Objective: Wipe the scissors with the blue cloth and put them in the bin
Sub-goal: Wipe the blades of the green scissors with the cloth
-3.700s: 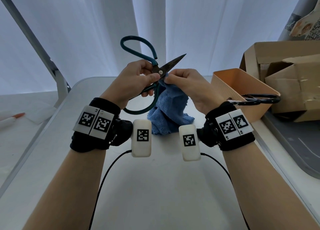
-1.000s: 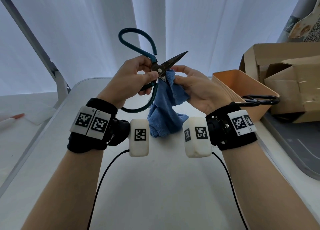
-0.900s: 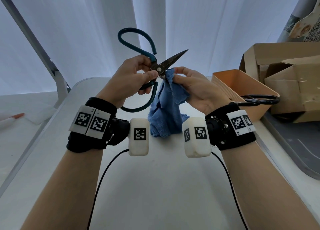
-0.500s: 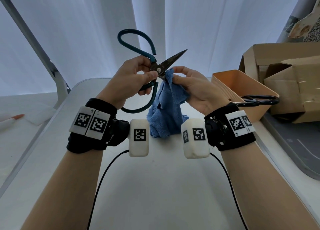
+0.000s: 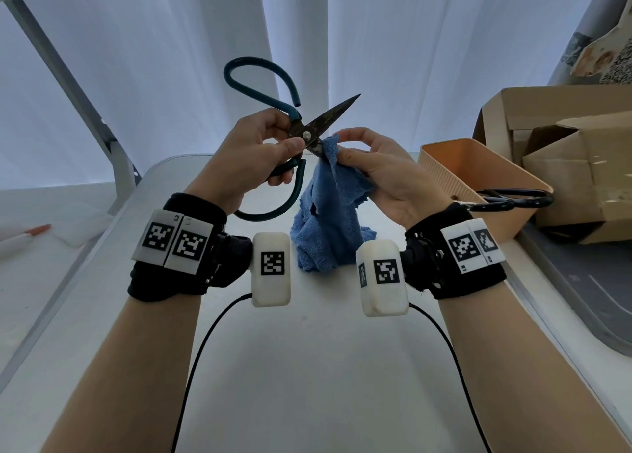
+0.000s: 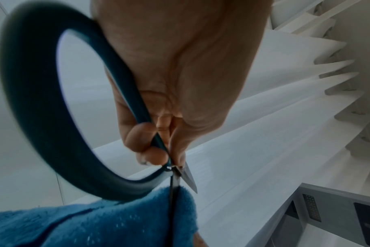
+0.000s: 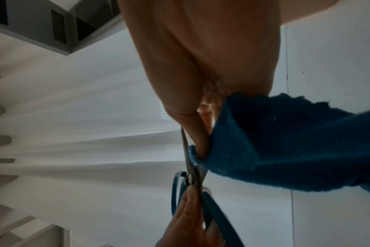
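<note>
I see a makeshift recording booth: pleated white curtains (image 5: 427,42) behind a plain white table (image 5: 307,367), brown cardboard boxes (image 5: 564,151) alongside.

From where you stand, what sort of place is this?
Probably a makeshift recording booth, not a home: a plain white table ringed by white fabric curtains, tracking-marker wristbands on the person, brown cardboard boxes alongside.

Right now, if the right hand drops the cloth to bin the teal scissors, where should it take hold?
Probably the upper handle loop of the teal scissors, coming from above. It stands clear over the left hand, whose grip covers the pivot. The blades are open, one tip bare, the lower one in the blue cloth, so avoid that end.
</note>
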`<action>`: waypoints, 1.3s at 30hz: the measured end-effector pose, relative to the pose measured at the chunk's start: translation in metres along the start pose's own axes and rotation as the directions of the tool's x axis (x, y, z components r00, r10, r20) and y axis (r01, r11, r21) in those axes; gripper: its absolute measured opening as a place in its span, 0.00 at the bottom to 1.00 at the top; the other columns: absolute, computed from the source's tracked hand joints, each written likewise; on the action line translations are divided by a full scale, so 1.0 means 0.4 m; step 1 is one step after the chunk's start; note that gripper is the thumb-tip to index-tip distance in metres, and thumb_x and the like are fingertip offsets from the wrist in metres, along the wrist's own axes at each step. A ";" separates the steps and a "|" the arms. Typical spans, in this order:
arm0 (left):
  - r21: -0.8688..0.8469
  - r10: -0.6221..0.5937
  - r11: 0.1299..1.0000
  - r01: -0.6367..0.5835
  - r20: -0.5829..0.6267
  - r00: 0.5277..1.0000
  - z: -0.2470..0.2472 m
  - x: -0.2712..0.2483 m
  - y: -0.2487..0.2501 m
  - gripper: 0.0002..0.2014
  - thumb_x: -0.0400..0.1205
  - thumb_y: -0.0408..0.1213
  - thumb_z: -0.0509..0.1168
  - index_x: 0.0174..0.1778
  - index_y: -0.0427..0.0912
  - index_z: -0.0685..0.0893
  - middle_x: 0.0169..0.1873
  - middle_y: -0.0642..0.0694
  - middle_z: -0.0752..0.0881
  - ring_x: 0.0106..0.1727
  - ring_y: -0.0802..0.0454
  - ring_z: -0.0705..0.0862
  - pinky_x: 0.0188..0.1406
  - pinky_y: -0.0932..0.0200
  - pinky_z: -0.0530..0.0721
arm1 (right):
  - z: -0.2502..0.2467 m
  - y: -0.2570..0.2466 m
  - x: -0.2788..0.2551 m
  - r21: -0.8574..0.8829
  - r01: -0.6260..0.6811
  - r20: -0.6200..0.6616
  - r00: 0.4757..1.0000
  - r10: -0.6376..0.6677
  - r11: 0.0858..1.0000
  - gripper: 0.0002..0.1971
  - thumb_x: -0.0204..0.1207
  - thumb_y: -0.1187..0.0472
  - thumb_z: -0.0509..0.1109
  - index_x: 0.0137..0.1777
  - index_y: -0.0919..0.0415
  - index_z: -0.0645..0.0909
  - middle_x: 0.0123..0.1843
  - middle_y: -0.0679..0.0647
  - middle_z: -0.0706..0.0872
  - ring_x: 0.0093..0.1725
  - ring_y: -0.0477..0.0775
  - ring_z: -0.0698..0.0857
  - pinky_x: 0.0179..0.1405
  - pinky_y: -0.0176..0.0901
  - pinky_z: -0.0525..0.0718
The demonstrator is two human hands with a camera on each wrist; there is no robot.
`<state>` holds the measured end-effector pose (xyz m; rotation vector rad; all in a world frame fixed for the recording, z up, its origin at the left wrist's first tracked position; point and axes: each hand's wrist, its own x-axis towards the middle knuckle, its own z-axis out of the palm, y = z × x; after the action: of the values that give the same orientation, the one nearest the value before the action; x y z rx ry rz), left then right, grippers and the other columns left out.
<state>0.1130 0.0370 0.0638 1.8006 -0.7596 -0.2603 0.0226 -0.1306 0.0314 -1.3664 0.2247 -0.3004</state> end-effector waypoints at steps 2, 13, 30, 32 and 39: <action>-0.014 -0.008 1.000 0.008 -0.019 1.000 -0.007 0.000 -0.002 0.04 0.86 0.30 0.66 0.55 0.36 0.81 0.47 0.41 0.83 0.24 0.51 0.79 0.25 0.60 0.76 | -0.005 -0.004 -0.005 0.031 0.003 0.030 1.000 -0.004 1.000 0.10 0.80 0.70 0.71 0.57 0.58 0.82 0.45 0.59 0.90 0.42 0.52 0.88 0.41 0.40 0.86; -0.030 -0.026 0.999 0.025 -0.030 0.999 -0.001 0.001 -0.005 0.06 0.85 0.31 0.67 0.56 0.36 0.81 0.46 0.42 0.83 0.25 0.51 0.80 0.25 0.60 0.77 | -0.007 0.001 0.001 -0.002 0.028 0.022 0.999 -0.027 1.000 0.12 0.78 0.72 0.71 0.59 0.60 0.82 0.46 0.59 0.89 0.48 0.57 0.88 0.53 0.50 0.86; -0.018 -0.113 0.994 0.111 -0.136 0.984 -0.016 0.015 -0.023 0.09 0.86 0.31 0.66 0.60 0.32 0.81 0.42 0.43 0.85 0.24 0.55 0.81 0.23 0.63 0.77 | 0.015 -0.026 0.001 -0.049 0.345 -0.092 0.933 -0.348 0.938 0.15 0.77 0.78 0.61 0.56 0.64 0.83 0.53 0.61 0.90 0.55 0.56 0.89 0.54 0.45 0.87; -0.017 -0.104 0.995 0.103 -0.134 0.986 -0.009 0.015 -0.017 0.08 0.86 0.31 0.66 0.60 0.33 0.81 0.42 0.43 0.85 0.25 0.54 0.81 0.23 0.63 0.77 | 0.025 -0.019 -0.003 -0.177 0.377 -0.051 0.919 -0.392 0.909 0.18 0.75 0.80 0.60 0.58 0.64 0.83 0.54 0.61 0.91 0.55 0.54 0.90 0.52 0.42 0.87; -0.026 -0.060 0.998 0.059 -0.055 0.997 0.005 0.004 0.001 0.04 0.85 0.30 0.66 0.55 0.34 0.81 0.37 0.43 0.84 0.23 0.52 0.79 0.21 0.61 0.74 | 0.033 0.010 0.003 -0.431 0.309 -0.078 0.923 -0.376 0.848 0.20 0.73 0.62 0.80 0.61 0.60 0.77 0.48 0.51 0.90 0.48 0.45 0.90 0.50 0.42 0.89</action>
<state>0.1129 0.0346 0.0637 1.8015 -0.6621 -0.2567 0.0284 -0.1181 0.0300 -1.8079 0.1797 -0.6975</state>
